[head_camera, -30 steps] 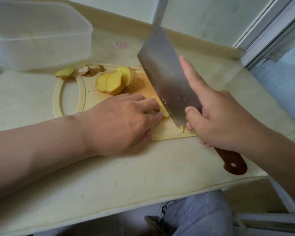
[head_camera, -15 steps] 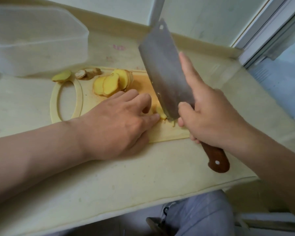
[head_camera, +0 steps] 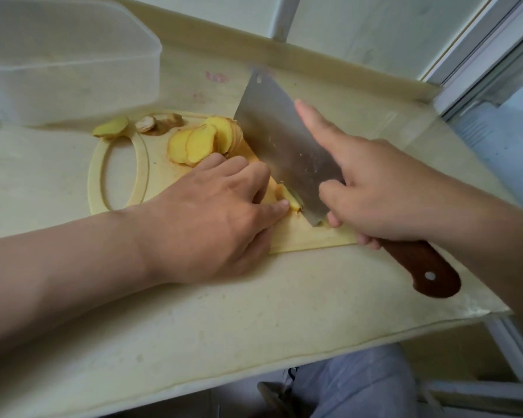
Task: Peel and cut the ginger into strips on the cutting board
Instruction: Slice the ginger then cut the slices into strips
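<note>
Yellow ginger piece (head_camera: 290,203), what looked like a short stack of slices, lay on the cutting board (head_camera: 308,240) near its 5 o'clock corner. The left hand (head_camera: 212,218) pressed down on it, fingers bent over the top and thumb tip touching its near end. The right hand (head_camera: 384,194) was clenched around the cleaver (head_camera: 284,140) where the blade meets the brown wooden handle (head_camera: 426,270), index finger stretched along the blade's flat. The edge was down at the board, just at 3 o'clock of the ginger; couldn't tell if it had cut through.

More peeled slices (head_camera: 200,143) were fanned at the board's 12 o'clock. Skin offcuts (head_camera: 159,123) and one small yellow chunk (head_camera: 111,128) sat at 11 o'clock by the board's handle loop. A clear plastic container (head_camera: 73,61) stood on the counter (head_camera: 224,312) at 10 o'clock.

Handling, as a judgement:
- The ginger is likely light, firm and fibrous.
- Its wet cut faces are probably slick, so stacked slices may skate apart under the blade.
- It is best held from above, with curled fingertips pressing straight down and knuckles facing the steel.
- The thumb sat close to the edge and probably wants tucking back
</note>
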A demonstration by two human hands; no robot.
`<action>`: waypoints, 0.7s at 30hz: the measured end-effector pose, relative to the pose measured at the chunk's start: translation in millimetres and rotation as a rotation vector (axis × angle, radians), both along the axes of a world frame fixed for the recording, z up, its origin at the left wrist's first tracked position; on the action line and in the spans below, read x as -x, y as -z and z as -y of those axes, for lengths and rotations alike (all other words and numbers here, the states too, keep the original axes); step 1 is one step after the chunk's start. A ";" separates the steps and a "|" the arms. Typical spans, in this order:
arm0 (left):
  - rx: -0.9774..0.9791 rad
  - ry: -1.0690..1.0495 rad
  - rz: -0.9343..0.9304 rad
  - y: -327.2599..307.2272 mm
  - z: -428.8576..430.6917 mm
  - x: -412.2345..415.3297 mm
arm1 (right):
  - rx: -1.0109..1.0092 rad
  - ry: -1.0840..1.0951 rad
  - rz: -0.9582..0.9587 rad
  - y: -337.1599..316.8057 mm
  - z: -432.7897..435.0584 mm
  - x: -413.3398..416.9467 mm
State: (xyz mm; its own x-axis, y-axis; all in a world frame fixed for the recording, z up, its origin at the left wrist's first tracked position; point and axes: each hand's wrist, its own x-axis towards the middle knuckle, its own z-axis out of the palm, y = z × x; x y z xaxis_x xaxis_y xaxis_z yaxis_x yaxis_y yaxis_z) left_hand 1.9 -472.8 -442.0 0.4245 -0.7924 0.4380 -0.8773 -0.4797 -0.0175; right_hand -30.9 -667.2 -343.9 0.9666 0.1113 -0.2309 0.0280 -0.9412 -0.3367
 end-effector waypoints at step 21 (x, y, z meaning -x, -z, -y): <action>0.015 0.013 -0.013 2.5 0.2 -2.9 | 0.049 -0.008 0.025 -0.2 -2.9 12.0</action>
